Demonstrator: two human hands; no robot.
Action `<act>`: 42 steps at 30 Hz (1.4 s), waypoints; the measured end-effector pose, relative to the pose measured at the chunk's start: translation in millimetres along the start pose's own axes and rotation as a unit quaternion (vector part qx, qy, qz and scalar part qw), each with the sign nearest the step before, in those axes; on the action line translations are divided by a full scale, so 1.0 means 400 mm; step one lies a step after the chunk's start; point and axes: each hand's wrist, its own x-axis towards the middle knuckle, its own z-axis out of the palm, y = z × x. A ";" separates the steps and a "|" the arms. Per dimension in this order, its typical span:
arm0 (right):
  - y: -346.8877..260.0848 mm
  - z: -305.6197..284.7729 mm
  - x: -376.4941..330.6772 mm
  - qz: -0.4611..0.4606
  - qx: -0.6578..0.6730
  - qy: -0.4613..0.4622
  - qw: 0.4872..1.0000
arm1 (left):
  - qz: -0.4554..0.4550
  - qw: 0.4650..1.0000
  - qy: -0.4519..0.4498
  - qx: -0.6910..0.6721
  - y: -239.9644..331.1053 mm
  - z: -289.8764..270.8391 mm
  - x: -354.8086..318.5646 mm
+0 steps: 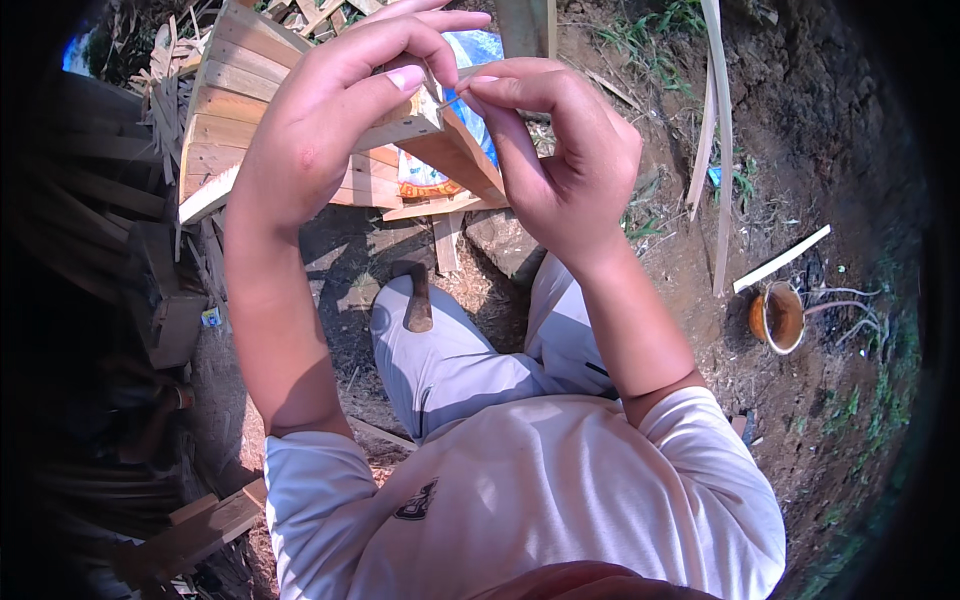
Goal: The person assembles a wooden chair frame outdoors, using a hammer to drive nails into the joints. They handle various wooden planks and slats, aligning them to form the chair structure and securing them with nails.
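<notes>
At the top, my two hands meet over a corner of a slatted wooden structure (240, 75). My left hand (320, 120) curls its thumb and fingers inward above the end of a wooden bar (405, 130); what lies within them is mostly hidden. Thumb and index finger of my right hand (570, 150) pinch a thin, nail-like piece (450, 102), its tip close to the wood. A broad plank (455, 155) slants down from this corner. Across my thigh lies a tool with a dark wooden handle (418, 305); its kind is unclear.
Behind the wood is a blue and white printed sack (475, 50). Scrap strips (170, 100) pile up at the upper left. Long pale strips (722, 150) and a rusty pot (778, 318) lie on the dirt at right. Wooden blocks (215, 520) sit at the lower left.
</notes>
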 end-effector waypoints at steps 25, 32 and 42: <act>0.017 -0.049 0.018 -0.056 0.034 -0.024 0.998 | 0.049 0.991 0.057 0.115 0.005 0.043 -0.005; -0.009 -0.030 -0.049 0.007 0.009 0.077 0.997 | 0.028 0.993 0.058 0.102 -0.014 0.036 -0.014; -0.112 0.136 -0.673 0.304 -0.049 -0.611 0.730 | 0.032 0.988 0.067 0.138 0.004 0.052 -0.001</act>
